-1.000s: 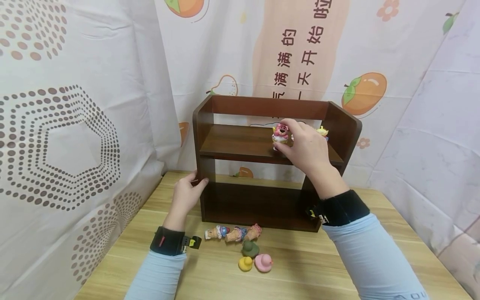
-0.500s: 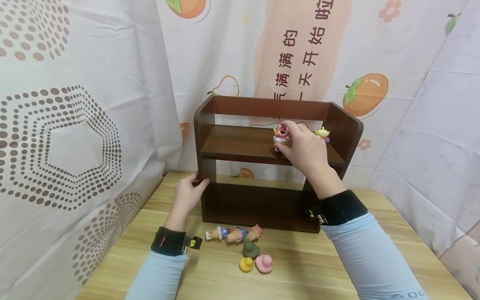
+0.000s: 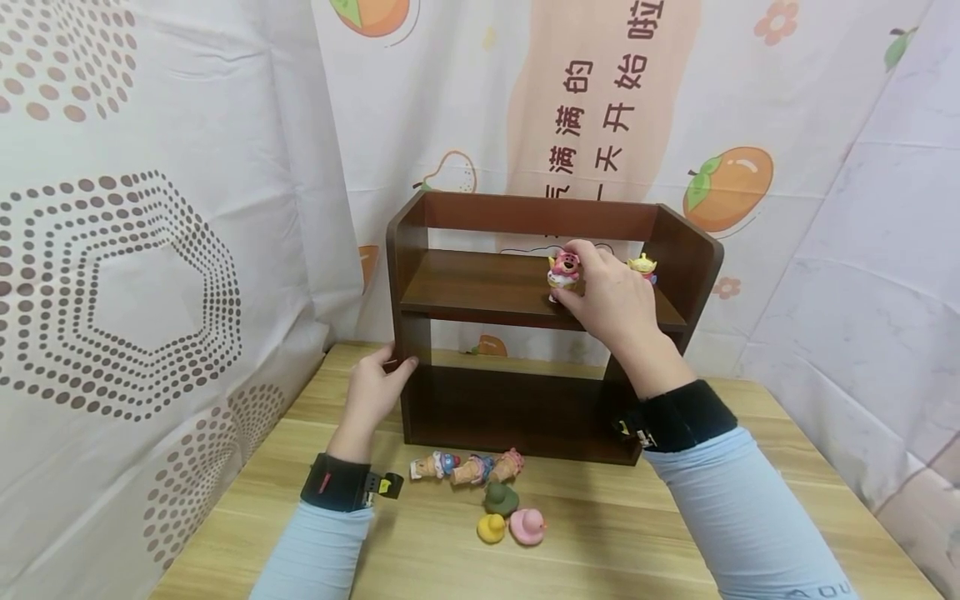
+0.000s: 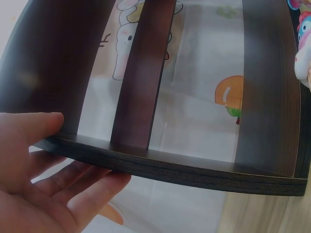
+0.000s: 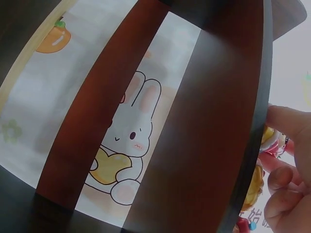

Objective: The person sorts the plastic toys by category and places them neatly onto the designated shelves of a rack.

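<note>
My right hand (image 3: 618, 296) pinches a pink bear figurine (image 3: 562, 271) between thumb and fingers, upright at the front of the upper board of a dark brown wooden shelf (image 3: 480, 283). In the right wrist view, the figurine (image 5: 273, 141) is partly hidden by the board and fingers. Beside that hand, further right on the same board, a yellow-headed figurine (image 3: 642, 267) shows. My left hand (image 3: 375, 385) grips the shelf's left side panel; in the left wrist view the thumb (image 4: 48, 122) lies on the inner side and the fingers (image 4: 104, 187) are outside.
On the wooden table (image 3: 600, 533) before the shelf lie several ice-cream-cone figurines (image 3: 471, 469). Nearer are a green duck (image 3: 500, 498), a yellow duck (image 3: 491, 528) and a pink duck (image 3: 527, 527). Printed curtains (image 3: 450, 100) hang behind and at both sides.
The right hand and the bear figurine have shifted very slightly to the right, and more of the yellow-headed figurine shows. The left hand keeps its hold on the side panel.
</note>
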Tool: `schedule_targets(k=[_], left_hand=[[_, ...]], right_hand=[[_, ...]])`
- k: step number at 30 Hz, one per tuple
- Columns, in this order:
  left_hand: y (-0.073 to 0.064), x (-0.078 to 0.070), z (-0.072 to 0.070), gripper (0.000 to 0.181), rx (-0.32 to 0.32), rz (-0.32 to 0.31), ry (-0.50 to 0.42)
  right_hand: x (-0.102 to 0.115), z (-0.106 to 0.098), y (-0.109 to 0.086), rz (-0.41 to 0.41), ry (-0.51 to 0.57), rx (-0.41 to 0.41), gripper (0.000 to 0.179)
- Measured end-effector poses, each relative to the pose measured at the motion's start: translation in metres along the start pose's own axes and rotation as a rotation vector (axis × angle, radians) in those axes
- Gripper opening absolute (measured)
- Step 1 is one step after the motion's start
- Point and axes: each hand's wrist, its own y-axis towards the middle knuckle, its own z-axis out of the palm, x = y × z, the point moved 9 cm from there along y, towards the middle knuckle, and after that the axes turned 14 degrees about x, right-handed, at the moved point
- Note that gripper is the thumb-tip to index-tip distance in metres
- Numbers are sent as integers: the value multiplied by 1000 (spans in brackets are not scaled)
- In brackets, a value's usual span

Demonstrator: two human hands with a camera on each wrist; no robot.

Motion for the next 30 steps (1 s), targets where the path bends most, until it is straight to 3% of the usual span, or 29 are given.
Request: schedule_targets(k=[30], left_hand=[[0,0,-1,45,-5,-1,9]], right_hand=[[1,0,-1,-4,-22,5,65]])
